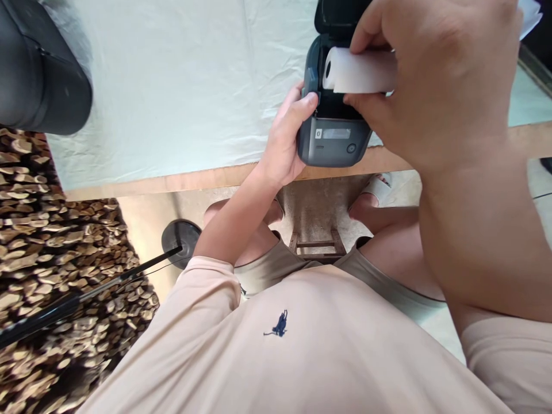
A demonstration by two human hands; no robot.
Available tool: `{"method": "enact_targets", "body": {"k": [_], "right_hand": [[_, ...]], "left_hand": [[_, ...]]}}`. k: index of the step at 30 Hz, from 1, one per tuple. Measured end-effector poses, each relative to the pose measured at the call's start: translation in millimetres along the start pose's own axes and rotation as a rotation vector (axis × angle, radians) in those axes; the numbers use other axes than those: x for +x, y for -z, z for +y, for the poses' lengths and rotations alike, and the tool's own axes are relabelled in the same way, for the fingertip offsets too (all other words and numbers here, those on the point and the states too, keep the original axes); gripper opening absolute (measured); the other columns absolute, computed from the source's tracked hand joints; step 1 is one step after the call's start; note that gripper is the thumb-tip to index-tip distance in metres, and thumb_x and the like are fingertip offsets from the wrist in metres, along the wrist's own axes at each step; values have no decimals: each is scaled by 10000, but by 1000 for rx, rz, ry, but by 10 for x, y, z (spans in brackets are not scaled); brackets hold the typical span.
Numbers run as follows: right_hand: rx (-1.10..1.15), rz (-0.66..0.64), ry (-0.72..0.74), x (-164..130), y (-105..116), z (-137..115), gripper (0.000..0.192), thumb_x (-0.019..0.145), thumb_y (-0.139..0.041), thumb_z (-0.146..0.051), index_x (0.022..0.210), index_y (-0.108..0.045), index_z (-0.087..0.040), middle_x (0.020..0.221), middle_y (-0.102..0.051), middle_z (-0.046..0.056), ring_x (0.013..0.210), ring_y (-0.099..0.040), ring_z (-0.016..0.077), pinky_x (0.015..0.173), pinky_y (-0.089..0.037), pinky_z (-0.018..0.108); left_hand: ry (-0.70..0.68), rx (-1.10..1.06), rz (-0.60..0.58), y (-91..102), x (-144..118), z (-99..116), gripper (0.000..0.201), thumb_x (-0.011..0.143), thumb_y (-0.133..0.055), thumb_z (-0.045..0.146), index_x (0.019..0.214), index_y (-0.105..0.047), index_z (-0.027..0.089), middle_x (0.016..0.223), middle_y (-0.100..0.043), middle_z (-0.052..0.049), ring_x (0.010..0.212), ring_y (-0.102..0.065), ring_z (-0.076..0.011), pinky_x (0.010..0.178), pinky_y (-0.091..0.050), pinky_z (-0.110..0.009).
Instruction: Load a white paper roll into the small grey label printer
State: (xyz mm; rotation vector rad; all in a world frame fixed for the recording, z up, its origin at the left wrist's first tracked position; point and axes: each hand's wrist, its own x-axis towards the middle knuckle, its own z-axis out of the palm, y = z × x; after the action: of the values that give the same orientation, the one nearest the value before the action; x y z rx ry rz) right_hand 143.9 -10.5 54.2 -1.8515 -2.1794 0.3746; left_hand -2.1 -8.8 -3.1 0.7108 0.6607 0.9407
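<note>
A small dark grey label printer (334,144) is held near the table's front edge, its black lid (334,17) raised at the far side. My left hand (288,129) grips the printer's left side, with the thumb on its rim near the opening. Over the open compartment, my right hand (435,75) pinches a white paper roll (360,72) between thumb and fingers. The roll lies sideways with its hollow core end facing left. My right hand covers the roll's right end and part of the printer. I cannot tell whether the roll touches the compartment.
A pale plastic sheet covers the table (172,86), which has a wooden front edge. A black cylindrical case (41,69) stands at the left. Below are stacked firewood (52,241), a stand with a round black base (181,241) and a wooden stool (317,247).
</note>
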Motion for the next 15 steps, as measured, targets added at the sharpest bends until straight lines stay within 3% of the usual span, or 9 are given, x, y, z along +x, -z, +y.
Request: {"method": "enact_targets", "body": {"k": [3, 7, 12, 15], "right_hand": [[-15, -12, -19, 12, -51, 25, 414, 696, -504, -399, 1087, -451, -274, 959, -527, -36, 992, -515, 180, 856, -369, 331], [-29, -12, -3, 33, -118, 100, 348, 760, -383, -464, 1017, -546, -294, 827, -542, -19, 921, -538, 161, 800, -393, 346], [11, 102, 212, 9, -168, 177, 347, 807, -302, -479, 953, -580, -332, 933, -563, -101, 1033, -487, 95, 936, -363, 388], [71, 205, 399, -10, -234, 195, 238, 797, -379, -413, 918, -582, -383, 923, -568, -149, 1045, -461, 83, 959, -342, 425]], "left_hand": [[-12, 21, -6, -4, -2, -6, 154, 807, -397, 275, 873, -536, 285, 949, -633, 20, 1126, -507, -189, 823, -497, -296], [-12, 29, 22, 3, 4, -22, 152, 799, -412, 287, 890, -532, 266, 885, -630, 3, 1119, -517, -199, 818, -499, -291], [40, 34, 98, 13, 14, -8, 230, 789, -414, 389, 881, -556, 234, 741, -606, -12, 1092, -546, -204, 799, -513, -283], [91, 40, 125, 39, 7, 18, 334, 785, -389, 482, 889, -569, 220, 666, -574, -21, 1129, -523, -221, 848, -507, -327]]}}
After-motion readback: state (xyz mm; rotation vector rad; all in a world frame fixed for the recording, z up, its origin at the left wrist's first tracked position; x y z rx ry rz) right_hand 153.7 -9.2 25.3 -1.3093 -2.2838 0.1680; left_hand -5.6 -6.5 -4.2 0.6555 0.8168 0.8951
